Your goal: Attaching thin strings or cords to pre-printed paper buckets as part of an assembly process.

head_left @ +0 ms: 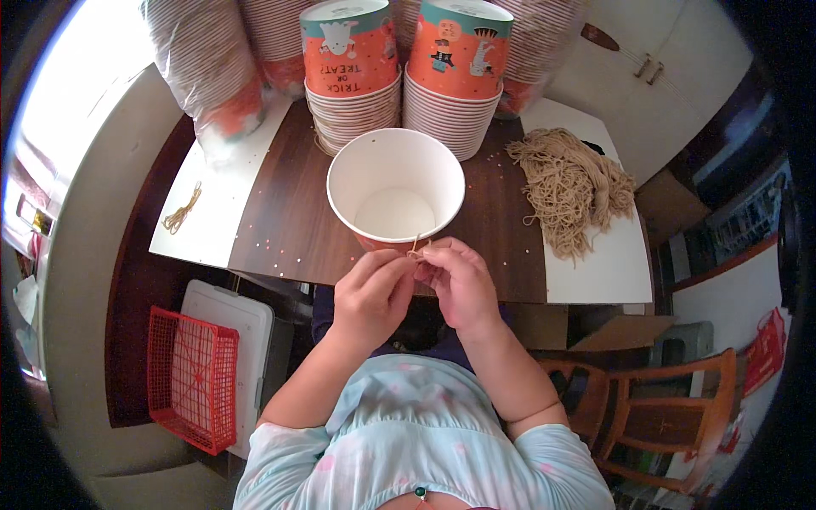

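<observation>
Looking down at a big round paper bucket (396, 191), standing with its open top up on a brown table (280, 217) with white ends. All white inside, with a little orange showing under the near rim. Right in front of that rim, pinching a thin tan string (416, 246) between the fingertips of the left hand (371, 289) and the right hand (463, 285), with thumbs pressed close and the other fingers bent. Only a tiny bit of string to see, poking up by the bucket's rim. Cannot tell about any knot, or about any touching of fingers and bucket. Just behind the bucket, a left stack (353, 64) and a right stack (459, 68) of paper buckets, turned upside down, orange and blue-green with little pictures. Farther behind the bucket, to the left, a tall stack in clear plastic (204, 68). Well to the right of the bucket, a big messy pile of tan string (574, 191). Well to the left of the bucket, a small bunch of string (183, 211) on a white end. Lower than the bucket, to its left, a red basket (212, 391) full of holes, beside a white lid (255, 331). Lower than the bucket, far to its right, a brown wooden chair (716, 399).
</observation>
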The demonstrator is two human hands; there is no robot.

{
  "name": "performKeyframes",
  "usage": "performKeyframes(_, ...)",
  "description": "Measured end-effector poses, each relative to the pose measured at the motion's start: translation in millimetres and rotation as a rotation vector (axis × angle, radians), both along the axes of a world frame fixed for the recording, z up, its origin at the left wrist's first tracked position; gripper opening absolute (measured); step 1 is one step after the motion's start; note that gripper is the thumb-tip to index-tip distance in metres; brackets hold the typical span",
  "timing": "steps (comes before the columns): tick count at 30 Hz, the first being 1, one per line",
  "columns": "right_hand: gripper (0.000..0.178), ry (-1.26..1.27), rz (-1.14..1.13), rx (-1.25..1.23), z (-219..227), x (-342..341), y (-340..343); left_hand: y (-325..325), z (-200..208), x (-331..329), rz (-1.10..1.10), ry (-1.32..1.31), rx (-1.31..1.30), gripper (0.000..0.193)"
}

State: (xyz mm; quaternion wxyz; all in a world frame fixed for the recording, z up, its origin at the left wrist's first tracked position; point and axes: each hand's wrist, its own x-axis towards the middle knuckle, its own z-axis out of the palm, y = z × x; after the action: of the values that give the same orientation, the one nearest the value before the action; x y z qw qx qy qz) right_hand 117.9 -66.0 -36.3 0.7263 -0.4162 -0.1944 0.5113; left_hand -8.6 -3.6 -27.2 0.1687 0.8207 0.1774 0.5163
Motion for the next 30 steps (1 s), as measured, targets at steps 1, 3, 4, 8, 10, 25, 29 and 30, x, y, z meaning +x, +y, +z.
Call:
performKeyframes(1, 0.009, 0.072, -0.007, -0.023, 0.7, 2.0, 0.5, 0.2, 0.8, -1.7, -0.002, -0.010, -0.114, 0.017)
performKeyframes(3, 0.009, 0.078, 0.011, -0.058, 3.3, 9.0, -1.2, 0.7, 4.0, -5.1, -0.014, -0.036, -0.346, 0.011)
performKeyframes(4, 0.009, 0.084, 0.026, -0.094, 4.6, 13.6, -3.1, 2.3, 3.9, -6.5, -0.016, -0.036, -0.346, 0.011)
performKeyframes(8, 0.014, -0.627, 0.003, -0.196, -0.4, 32.8, -2.3, 8.2, 7.3, -15.1, -0.050, 0.055, -0.543, 0.007)
performKeyframes(10, 0.013, -0.901, -0.076, -0.226, 8.7, 30.6, -5.1, 8.5, 8.7, -17.4, -0.059, 0.121, -0.636, 0.006)
performKeyframes(25, 0.028, -1.799, -0.350, 0.560, 14.6, 11.4, -9.9, -26.0, 41.4, -42.2, -0.332, 0.311, -0.999, 0.017)
performKeyframes(29, 0.025, -1.694, -0.456, 0.591, 12.3, 16.8, 6.4, -32.6, 57.1, -53.1, -0.568, 0.351, -0.621, 0.011)
performKeyframes(30, 0.024, -1.696, -0.485, 0.575, 9.8, 21.2, 10.1, -37.3, 66.4, -56.2, -0.691, 0.331, -0.638, 0.010)
